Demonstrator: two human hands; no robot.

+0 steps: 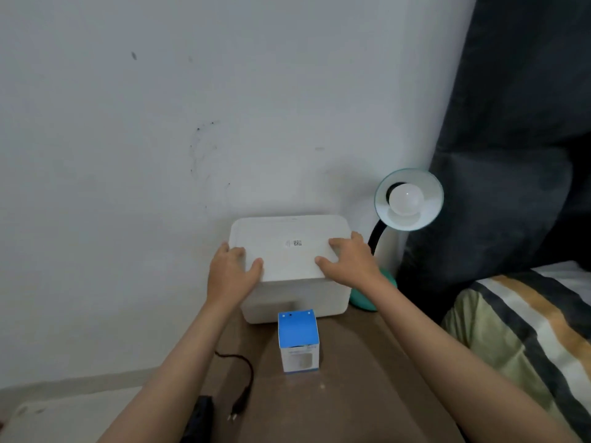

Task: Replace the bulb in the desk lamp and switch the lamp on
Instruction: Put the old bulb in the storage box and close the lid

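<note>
A desk lamp (425, 199) with a teal shade, black neck and teal base stands at the table's back right. A white bulb (406, 198) sits in its shade, unlit and facing me. A white lidded plastic box (287, 251) stands against the wall beside the lamp. My left hand (232, 271) grips the lid's left front corner. My right hand (350, 259) grips its right front corner. A small blue and white bulb carton (298, 340) stands upright in front of the box. The lamp's black cord and plug (241, 398) lie unplugged at the table's left front.
The brown table (351, 378) is narrow. A white wall (160, 155) runs behind and to the left. A dark curtain (511, 123) hangs at the right, with a bed in striped bedding (527, 330) below it. A black object (200, 420) lies at the table's left front edge.
</note>
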